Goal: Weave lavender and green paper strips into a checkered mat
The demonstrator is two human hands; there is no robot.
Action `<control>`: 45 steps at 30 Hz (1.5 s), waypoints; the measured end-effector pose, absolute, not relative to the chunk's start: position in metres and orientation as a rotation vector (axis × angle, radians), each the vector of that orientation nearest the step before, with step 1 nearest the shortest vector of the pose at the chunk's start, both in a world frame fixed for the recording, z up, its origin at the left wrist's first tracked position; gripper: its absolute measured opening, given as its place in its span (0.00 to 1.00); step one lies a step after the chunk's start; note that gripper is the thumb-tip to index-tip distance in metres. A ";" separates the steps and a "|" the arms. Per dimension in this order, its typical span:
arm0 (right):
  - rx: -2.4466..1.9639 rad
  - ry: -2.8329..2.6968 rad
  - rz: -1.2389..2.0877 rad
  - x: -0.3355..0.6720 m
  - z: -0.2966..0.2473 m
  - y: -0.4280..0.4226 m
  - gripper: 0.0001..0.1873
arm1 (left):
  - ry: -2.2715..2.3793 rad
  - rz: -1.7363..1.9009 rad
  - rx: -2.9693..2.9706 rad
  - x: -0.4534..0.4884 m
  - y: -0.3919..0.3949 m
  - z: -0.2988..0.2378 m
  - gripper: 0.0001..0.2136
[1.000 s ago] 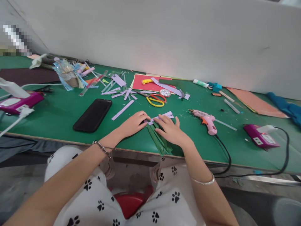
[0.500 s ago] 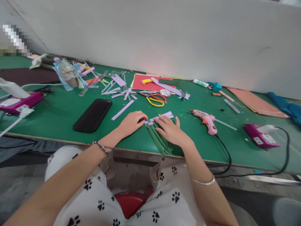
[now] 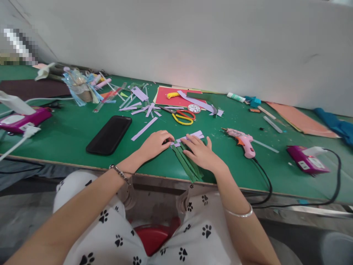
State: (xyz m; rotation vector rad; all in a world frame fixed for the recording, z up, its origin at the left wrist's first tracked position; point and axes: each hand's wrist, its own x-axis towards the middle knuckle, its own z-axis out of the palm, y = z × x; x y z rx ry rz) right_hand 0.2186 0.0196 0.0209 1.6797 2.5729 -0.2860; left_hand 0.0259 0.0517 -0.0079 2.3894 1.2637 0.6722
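The L hand (image 3: 156,142) is bent, w/ fingertips at the left end of some purple strips (image 3: 199,134); can't tell if it pinches them or just touches. The R hand (image 3: 202,154) is loose & spread out, fingers resting on top of the same strips. Green strips (image 3: 185,163) cross the purple ones & run down to the near edge of the green desk (image 3: 151,167). So the bunch is btwn & under the hands.

Just beyond the L hand lies a lone purple strip (image 3: 144,129), then a black phone (image 3: 109,135). Scissors (image 3: 183,122) w/ yellow & orange handles lie past the hands, nr a red sheet (image 3: 164,100). To the right: a pink glue gun (image 3: 239,141), then a purple plug box (image 3: 306,161).
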 end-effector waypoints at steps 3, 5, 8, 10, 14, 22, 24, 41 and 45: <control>1.683 2.588 -0.276 0.219 0.020 0.020 0.24 | 1.265 0.677 2.365 0.026 0.051 -0.008 0.08; 1.689 2.589 -0.271 0.219 0.020 0.020 0.24 | 1.265 0.682 2.353 0.026 0.051 -0.007 0.08; 1.689 2.584 -0.282 0.219 0.020 0.019 0.24 | 1.261 0.681 2.351 0.027 0.051 -0.007 0.08; 1.689 2.587 -0.284 0.219 0.020 0.019 0.24 | 1.263 0.672 2.356 0.027 0.051 -0.007 0.08; 1.698 2.603 -0.256 0.219 0.020 0.019 0.24 | 1.256 0.638 2.438 0.026 0.051 -0.007 0.08; 1.642 2.523 -0.315 0.221 0.018 0.022 0.26 | 1.157 0.554 2.556 0.021 0.050 -0.006 0.11; 1.651 2.499 -0.342 0.221 0.018 0.022 0.26 | 1.187 0.553 2.542 0.022 0.051 -0.007 0.11; 1.964 2.588 -0.169 0.199 0.022 0.011 0.08 | 1.233 0.503 2.624 0.026 0.053 -0.010 0.17; 2.041 2.490 -0.191 0.193 0.024 0.010 0.09 | 1.272 0.411 2.640 0.029 0.053 -0.008 0.19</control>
